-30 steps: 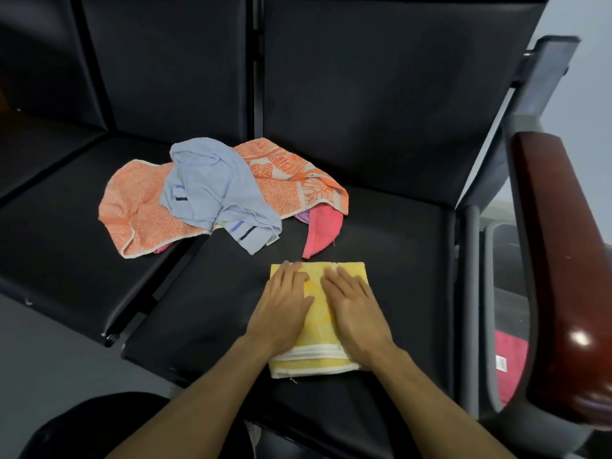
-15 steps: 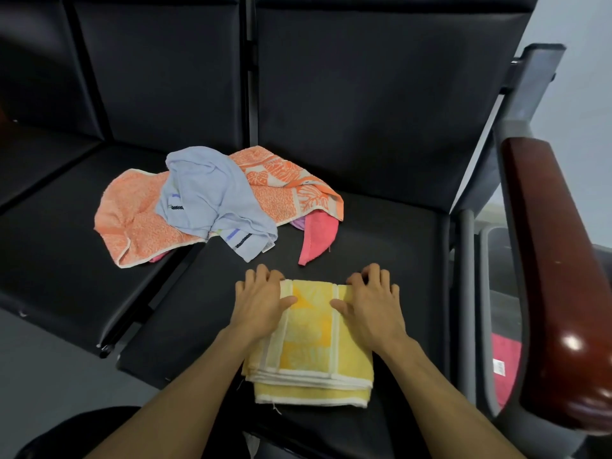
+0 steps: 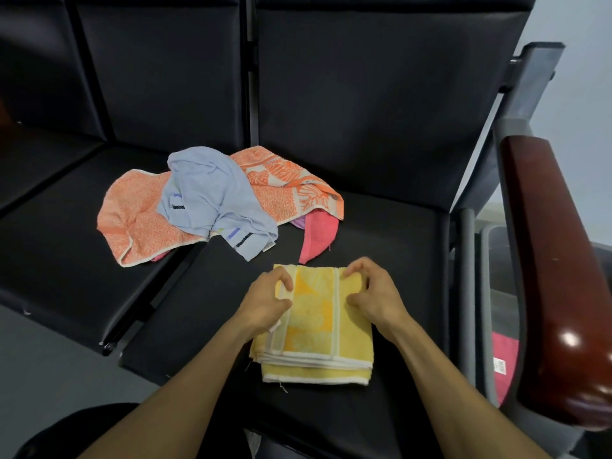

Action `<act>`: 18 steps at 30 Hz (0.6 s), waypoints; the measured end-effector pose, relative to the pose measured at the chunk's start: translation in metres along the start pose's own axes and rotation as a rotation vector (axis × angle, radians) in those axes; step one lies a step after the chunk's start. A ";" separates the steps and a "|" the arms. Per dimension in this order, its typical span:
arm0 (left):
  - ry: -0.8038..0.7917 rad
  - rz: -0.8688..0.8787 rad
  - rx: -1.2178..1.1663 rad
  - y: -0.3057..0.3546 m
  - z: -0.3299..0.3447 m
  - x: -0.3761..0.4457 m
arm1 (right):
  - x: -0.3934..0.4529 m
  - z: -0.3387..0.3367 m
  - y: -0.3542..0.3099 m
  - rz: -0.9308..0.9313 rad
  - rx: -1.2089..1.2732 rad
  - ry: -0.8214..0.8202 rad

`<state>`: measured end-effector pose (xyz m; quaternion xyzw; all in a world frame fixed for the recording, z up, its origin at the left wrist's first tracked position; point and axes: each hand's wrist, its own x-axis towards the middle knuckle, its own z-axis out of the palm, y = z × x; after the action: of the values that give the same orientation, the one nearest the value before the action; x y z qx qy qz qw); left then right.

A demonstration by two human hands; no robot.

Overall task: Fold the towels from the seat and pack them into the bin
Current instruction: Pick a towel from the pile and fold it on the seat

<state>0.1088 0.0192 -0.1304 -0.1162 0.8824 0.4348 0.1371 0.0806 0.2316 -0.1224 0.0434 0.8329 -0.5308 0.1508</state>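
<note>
A folded yellow towel [image 3: 316,329] lies on the black seat [image 3: 381,240] in front of me. My left hand [image 3: 266,301] pinches its far left edge between thumb and fingers. At the far right edge my right hand [image 3: 372,293] grips the same way. Behind them sits a loose pile: an orange patterned towel [image 3: 139,220], a light blue towel [image 3: 212,197] on top of it, and a pink towel [image 3: 318,235] poking out from under it. To the right, beyond the armrest, a grey bin [image 3: 485,293] holds a folded pink towel [image 3: 503,362].
A glossy brown wooden armrest [image 3: 556,283] rises between the seat and the bin. Black backrests [image 3: 364,77] close off the far side. A second black seat [image 3: 49,233] adjoins on the left, with grey floor [image 3: 49,369] below its front edge.
My hands went from pressing flat on the yellow towel to spreading to its far corners and curling around its edges. The towel now shows its white stripes and lies slightly nearer to me.
</note>
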 end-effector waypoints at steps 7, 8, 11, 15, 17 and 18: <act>0.076 0.012 -0.067 0.001 -0.004 0.000 | 0.004 0.003 0.006 -0.139 -0.249 -0.035; 0.040 0.025 -0.056 0.002 -0.006 0.000 | 0.004 0.000 0.003 -0.171 -0.287 -0.114; -0.019 0.066 0.040 0.003 -0.006 -0.004 | 0.002 -0.006 0.001 -0.197 -0.381 -0.289; 0.140 0.043 0.039 0.003 -0.006 -0.008 | 0.001 0.000 0.009 -0.167 -0.280 -0.053; 0.158 0.069 -0.006 0.009 -0.011 -0.012 | -0.005 -0.001 0.007 -0.182 -0.231 0.019; 0.158 0.093 -0.028 0.014 -0.015 -0.014 | -0.009 -0.003 0.002 -0.198 -0.209 0.045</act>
<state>0.1155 0.0166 -0.1067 -0.1111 0.8887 0.4426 0.0449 0.0892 0.2362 -0.1207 -0.0430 0.8870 -0.4522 0.0828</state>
